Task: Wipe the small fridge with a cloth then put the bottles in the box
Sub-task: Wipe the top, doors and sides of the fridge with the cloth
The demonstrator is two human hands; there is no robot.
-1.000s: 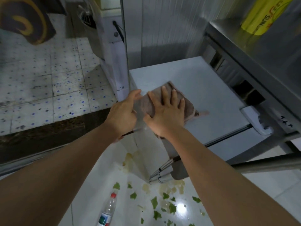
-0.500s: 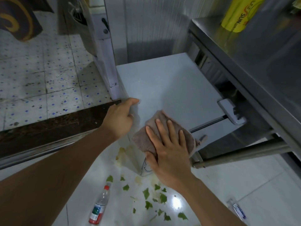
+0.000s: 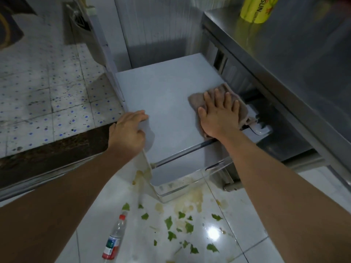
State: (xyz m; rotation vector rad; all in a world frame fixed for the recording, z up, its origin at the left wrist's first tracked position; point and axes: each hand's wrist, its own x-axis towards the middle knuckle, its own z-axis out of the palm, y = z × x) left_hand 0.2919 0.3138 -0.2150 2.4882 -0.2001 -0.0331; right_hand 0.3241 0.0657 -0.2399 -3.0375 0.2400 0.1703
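Observation:
The small white fridge (image 3: 167, 88) stands low between a wall and a steel counter, its flat top facing me. My right hand (image 3: 220, 114) lies flat, fingers spread, pressing a brown cloth (image 3: 243, 111) onto the right front part of the fridge top, near the door handle (image 3: 263, 130). My left hand (image 3: 129, 133) grips the fridge's front left corner. A clear plastic bottle (image 3: 114, 240) with a red cap and red-green label lies on the floor below my left arm. No box is in view.
A steel counter (image 3: 284, 54) overhangs the fridge on the right and carries a yellow pack (image 3: 256, 8). Green leaf scraps (image 3: 180, 226) and yellowish spills (image 3: 191, 200) litter the glossy white floor. A raised speckled tile floor (image 3: 47, 92) with a dark step lies left.
My right hand has slid the cloth from the fridge's front left part across to the right side of the top. My left hand stays on the front left corner.

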